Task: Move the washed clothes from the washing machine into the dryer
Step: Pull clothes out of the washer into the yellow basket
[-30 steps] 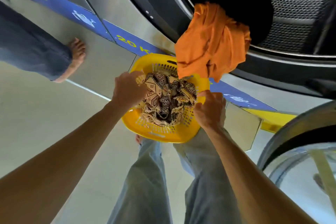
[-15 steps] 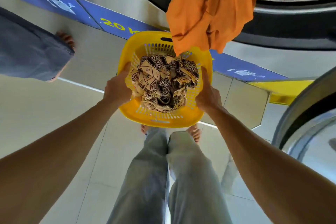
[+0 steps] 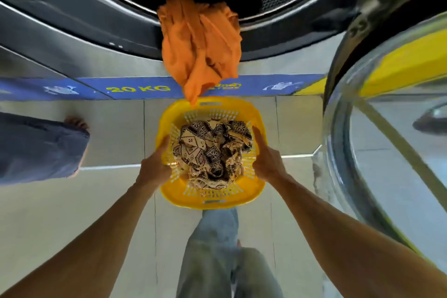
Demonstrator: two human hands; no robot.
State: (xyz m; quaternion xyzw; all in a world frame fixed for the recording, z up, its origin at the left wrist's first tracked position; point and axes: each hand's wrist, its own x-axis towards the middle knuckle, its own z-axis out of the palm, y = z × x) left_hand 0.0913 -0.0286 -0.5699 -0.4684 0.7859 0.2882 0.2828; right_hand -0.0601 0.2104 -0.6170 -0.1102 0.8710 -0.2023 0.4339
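Head view: both hands clamp a yellow basket by its side rims, left hand and right hand, fingers curled over the edges. A patterned cloth lies inside. An orange garment hangs from the washing machine opening above.

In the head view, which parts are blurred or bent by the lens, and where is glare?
Head view: the drum rim curves strongly from wide-angle distortion; the orange cloth and edges look motion-blurred; the glass door carries reflections; the patterned cloth stays fairly sharp.
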